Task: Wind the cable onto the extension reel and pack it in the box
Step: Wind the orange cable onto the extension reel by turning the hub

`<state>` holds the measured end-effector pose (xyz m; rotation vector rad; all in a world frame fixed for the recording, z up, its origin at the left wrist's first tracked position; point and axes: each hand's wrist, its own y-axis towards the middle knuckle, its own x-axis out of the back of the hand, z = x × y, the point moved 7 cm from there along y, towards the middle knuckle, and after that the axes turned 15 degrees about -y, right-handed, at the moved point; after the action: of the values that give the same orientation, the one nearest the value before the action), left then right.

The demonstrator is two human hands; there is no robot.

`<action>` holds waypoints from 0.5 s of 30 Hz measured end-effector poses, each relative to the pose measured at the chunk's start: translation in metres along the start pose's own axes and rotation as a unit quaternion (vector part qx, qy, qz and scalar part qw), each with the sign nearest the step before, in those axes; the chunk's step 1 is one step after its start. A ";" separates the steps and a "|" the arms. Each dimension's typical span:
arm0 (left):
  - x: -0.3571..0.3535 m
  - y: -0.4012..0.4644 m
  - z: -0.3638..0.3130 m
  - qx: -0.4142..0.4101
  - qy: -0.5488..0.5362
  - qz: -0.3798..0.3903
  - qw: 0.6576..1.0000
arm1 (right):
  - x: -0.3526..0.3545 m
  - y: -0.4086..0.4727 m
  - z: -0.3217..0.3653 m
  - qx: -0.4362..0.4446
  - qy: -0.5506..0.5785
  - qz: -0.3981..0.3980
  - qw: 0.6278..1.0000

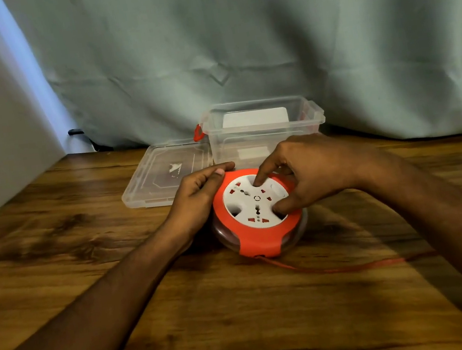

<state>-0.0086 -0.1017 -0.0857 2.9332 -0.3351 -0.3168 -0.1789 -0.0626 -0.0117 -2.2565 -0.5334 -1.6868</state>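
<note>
Gripping reel (259, 239) rim: left hand (197, 198) | right hand (310, 175) fingers in hub

Two hands are in view: the left hand (196, 193) and the right hand (310, 170). There is one extension reel (257, 216), orange with a white face, near the middle of the counter (86, 256). One red cable (342, 267) trails from it toward the right edge. There is one clear plastic box (262, 129) at the back edge of the counter, and one clear lid (163, 174) lies flat just left of it. The box shows two red latches, one on each end. The white face of the reel carries several socket groups; their exact number cannot be told. One curtain (263, 35) hangs behind the counter.
</note>
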 end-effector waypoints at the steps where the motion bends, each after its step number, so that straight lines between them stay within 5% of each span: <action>1: 0.000 0.000 0.000 0.001 0.002 0.000 1.000 | 0.000 0.000 0.001 -0.006 -0.009 0.000 1.000; 15: 0.000 0.000 0.000 0.002 -0.005 0.006 1.000 | 0.008 0.005 0.021 0.020 0.013 -0.061 0.998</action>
<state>-0.0086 -0.1017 -0.0853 2.9329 -0.3558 -0.3291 -0.1572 -0.0568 -0.0101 -2.2122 -0.7050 -1.7428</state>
